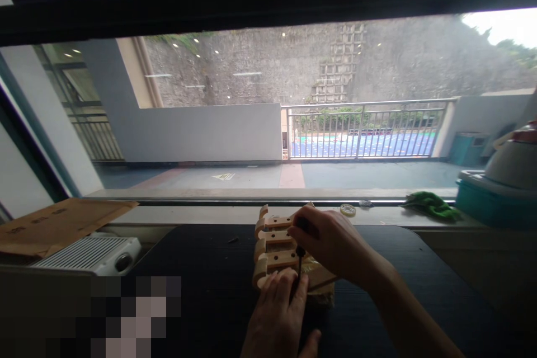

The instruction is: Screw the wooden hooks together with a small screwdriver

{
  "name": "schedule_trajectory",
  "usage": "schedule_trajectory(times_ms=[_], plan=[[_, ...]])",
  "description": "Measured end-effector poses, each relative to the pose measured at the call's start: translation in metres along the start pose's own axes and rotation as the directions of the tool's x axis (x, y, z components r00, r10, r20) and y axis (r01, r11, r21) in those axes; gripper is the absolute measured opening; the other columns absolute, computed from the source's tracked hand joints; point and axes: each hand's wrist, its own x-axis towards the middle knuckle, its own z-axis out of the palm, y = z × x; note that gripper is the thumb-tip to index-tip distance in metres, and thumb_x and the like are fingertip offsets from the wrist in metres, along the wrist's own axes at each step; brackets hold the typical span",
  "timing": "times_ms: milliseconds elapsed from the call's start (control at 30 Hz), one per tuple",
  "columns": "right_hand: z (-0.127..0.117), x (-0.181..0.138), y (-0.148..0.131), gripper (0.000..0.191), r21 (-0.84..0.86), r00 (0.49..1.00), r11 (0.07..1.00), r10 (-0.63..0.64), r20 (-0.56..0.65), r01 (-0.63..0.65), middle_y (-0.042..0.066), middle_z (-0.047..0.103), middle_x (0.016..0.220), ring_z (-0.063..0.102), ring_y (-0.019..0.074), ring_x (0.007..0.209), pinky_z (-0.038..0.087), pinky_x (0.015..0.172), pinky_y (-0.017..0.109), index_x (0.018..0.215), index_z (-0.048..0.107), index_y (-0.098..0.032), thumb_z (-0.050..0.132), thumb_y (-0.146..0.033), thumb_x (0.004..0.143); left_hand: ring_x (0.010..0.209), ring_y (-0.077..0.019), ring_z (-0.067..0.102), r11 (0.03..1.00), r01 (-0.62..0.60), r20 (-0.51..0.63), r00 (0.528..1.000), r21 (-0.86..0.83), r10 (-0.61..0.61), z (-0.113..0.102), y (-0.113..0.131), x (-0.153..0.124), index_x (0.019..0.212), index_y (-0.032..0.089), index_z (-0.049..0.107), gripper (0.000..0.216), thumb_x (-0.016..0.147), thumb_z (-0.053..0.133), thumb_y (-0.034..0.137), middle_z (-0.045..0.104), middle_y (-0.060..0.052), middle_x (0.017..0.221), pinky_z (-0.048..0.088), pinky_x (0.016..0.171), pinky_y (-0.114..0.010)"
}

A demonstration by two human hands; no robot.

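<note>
In the head view, a pale wooden assembly with curved end pieces and slats with dark holes lies on the dark table. My right hand is closed around the handle of a screwdriver. The dark shaft points down to the near end of the assembly, where fingers hide the tip. There my left hand grips the wood, its fingers held together and pressed beside the shaft. A brown board or package with faint lettering lies under the wood, partly covered by my right hand.
The dark table stands against a window sill. On the sill are a tape roll, a green cloth and a teal box. A brown paper bag lies over a white heater-like appliance at left.
</note>
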Motion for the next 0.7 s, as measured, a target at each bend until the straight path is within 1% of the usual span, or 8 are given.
schedule_trajectory(times_ms=[100,233,400,567,700], plan=[[0.001,0.000,-0.003,0.019,-0.015,1.000,1.000,-0.014,-0.014,0.014,-0.004,0.055,0.058,0.044,0.0080,0.051,0.026,0.051,0.023,0.082,0.059,-0.020,0.049,-0.036,0.088,0.108,-0.0295,0.056,1.000,-0.002,-0.004,1.000,0.005,0.002,-0.001,0.000,0.001,0.128,0.015,0.049,0.060,0.076,0.059,0.043,0.058,-0.014,0.118,0.051,0.090,-0.038],[-0.002,-0.003,-0.008,0.016,-0.010,1.000,1.000,-0.028,-0.012,0.028,-0.007,0.054,0.057,0.043,0.0074,0.049,0.025,0.050,0.022,0.090,0.060,-0.023,0.050,-0.036,0.087,0.111,-0.0302,0.054,1.000,-0.010,0.013,1.000,0.011,0.010,0.001,-0.001,0.000,0.130,0.015,0.047,0.060,0.075,0.061,0.035,0.056,-0.015,0.121,0.050,0.090,-0.038],[-0.002,-0.003,-0.012,0.016,-0.022,0.996,0.996,-0.083,0.022,0.083,-0.005,0.056,0.060,0.044,0.0075,0.051,0.025,0.050,0.023,0.083,0.058,-0.021,0.048,-0.031,0.089,0.114,-0.0313,0.053,1.000,0.011,0.022,1.000,-0.016,-0.011,0.003,-0.001,-0.003,0.131,0.017,0.047,0.060,0.078,0.057,0.044,0.054,-0.014,0.124,0.049,0.092,-0.039],[0.002,-0.001,-0.005,0.018,-0.009,1.000,1.000,-0.024,0.004,0.024,-0.004,0.057,0.060,0.045,0.0078,0.051,0.025,0.050,0.023,0.083,0.057,-0.020,0.047,-0.034,0.089,0.111,-0.0307,0.055,1.000,0.016,0.028,0.999,-0.007,-0.016,0.001,0.000,0.001,0.129,0.016,0.048,0.059,0.078,0.056,0.046,0.057,-0.014,0.121,0.050,0.092,-0.040],[0.004,0.000,0.001,0.022,-0.024,0.999,1.000,0.006,-0.048,-0.007,-0.004,0.055,0.058,0.043,0.0078,0.050,0.024,0.050,0.023,0.080,0.057,-0.020,0.047,-0.038,0.089,0.111,-0.0308,0.055,1.000,0.001,0.029,1.000,0.020,-0.001,0.000,0.000,0.002,0.130,0.015,0.047,0.060,0.075,0.060,0.038,0.056,-0.015,0.121,0.050,0.091,-0.040]])
